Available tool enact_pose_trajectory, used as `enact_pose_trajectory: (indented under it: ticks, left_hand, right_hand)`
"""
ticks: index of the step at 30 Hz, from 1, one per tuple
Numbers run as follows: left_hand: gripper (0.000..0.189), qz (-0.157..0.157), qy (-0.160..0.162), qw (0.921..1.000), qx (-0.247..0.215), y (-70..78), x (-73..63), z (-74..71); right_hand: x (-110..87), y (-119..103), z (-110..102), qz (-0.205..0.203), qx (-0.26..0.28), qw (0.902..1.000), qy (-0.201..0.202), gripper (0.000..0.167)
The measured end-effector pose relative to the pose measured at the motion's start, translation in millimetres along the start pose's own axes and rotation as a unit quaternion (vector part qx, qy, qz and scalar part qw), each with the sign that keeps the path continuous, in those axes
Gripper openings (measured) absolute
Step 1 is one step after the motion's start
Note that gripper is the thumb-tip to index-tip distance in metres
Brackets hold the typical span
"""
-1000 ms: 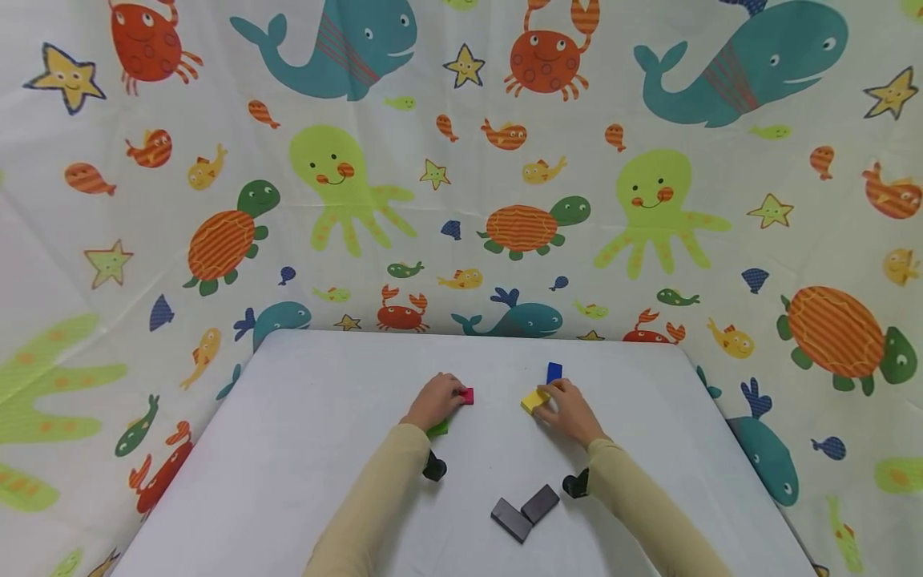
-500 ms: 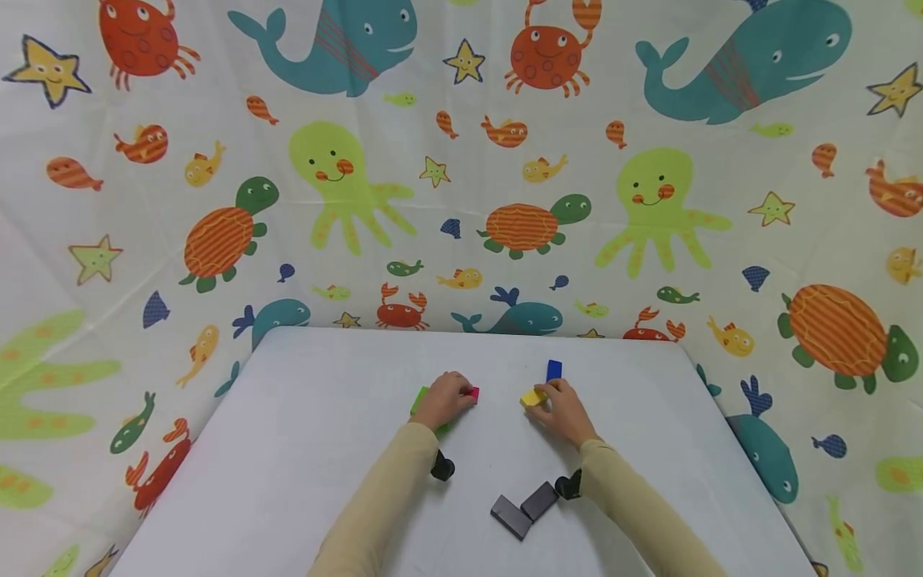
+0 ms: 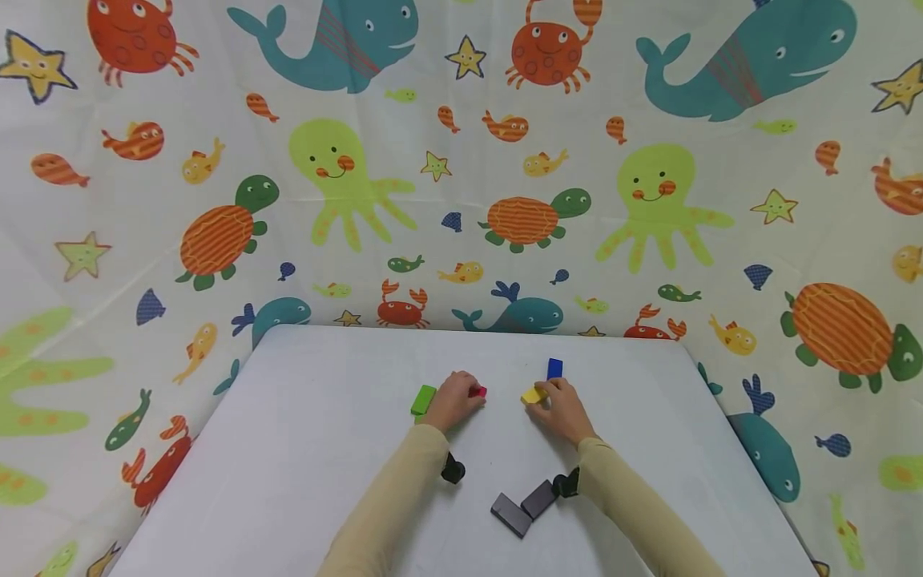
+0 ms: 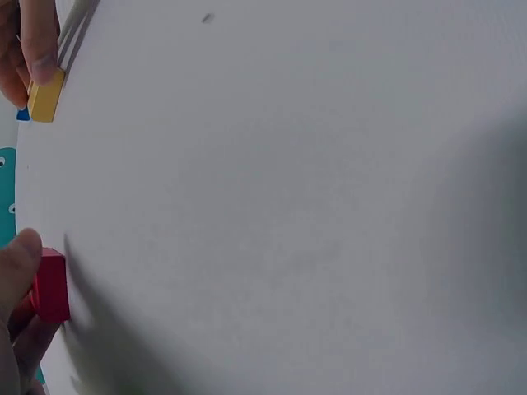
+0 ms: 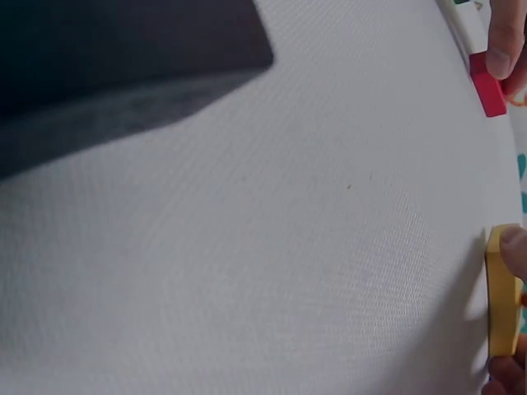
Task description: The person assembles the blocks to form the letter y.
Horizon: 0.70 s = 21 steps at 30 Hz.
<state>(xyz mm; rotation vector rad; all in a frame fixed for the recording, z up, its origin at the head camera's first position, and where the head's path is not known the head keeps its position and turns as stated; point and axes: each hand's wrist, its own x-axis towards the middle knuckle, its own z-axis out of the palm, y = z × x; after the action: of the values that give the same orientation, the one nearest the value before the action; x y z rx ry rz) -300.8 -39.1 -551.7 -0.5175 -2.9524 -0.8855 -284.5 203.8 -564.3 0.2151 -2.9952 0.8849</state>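
Observation:
My left hand point(image 3: 452, 401) pinches a red block point(image 3: 482, 392) between thumb and fingers; the left wrist view also has this red block point(image 4: 51, 286) at its left edge. Across from it, my right hand point(image 3: 564, 410) grips a yellow block point(image 3: 532, 396), whose long side appears in the right wrist view as a yellow strip point(image 5: 501, 296). A blue block point(image 3: 554, 368) lies just beyond the right fingers. Left of my left hand is a green block point(image 3: 423, 399), and a second patch of green below it is partly hidden by the hand.
Two dark grey blocks point(image 3: 511, 514) point(image 3: 539, 500) lie close together at the near middle of the white table point(image 3: 310, 449). A dark block point(image 5: 123, 66) fills the right wrist view's upper left. Behind the table hangs a cloth point(image 3: 461, 160) printed with sea animals.
My left hand has slid to the right with the red block, closer to the yellow one. The green block beside it has come into sight. My right hand has barely moved.

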Motion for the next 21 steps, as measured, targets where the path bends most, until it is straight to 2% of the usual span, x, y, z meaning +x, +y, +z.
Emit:
enact_pose_trajectory:
  ticks: [6, 17, 21]
  left_hand:
    - [0.023, -0.001, -0.005, 1.0, 0.0, 4.5, -0.1, 5.3]
    - [0.019, 0.051, -0.013, 0.9985, -0.016, 11.5, -1.9, 14.0]
    - [0.02, 0.042, -0.023, 0.9984, -0.029, 15.8, -1.9, 16.8]
  right_hand:
    - [-0.3, -2, 1, 0.006, 0.002, 1.0, -0.001, 0.049]
    - [-0.9, -5, -1, -0.001, -0.011, 0.9997, 0.022, 0.047]
    - [1.9, -11, -5, 0.011, 0.0, 0.9997, 0.023, 0.048]
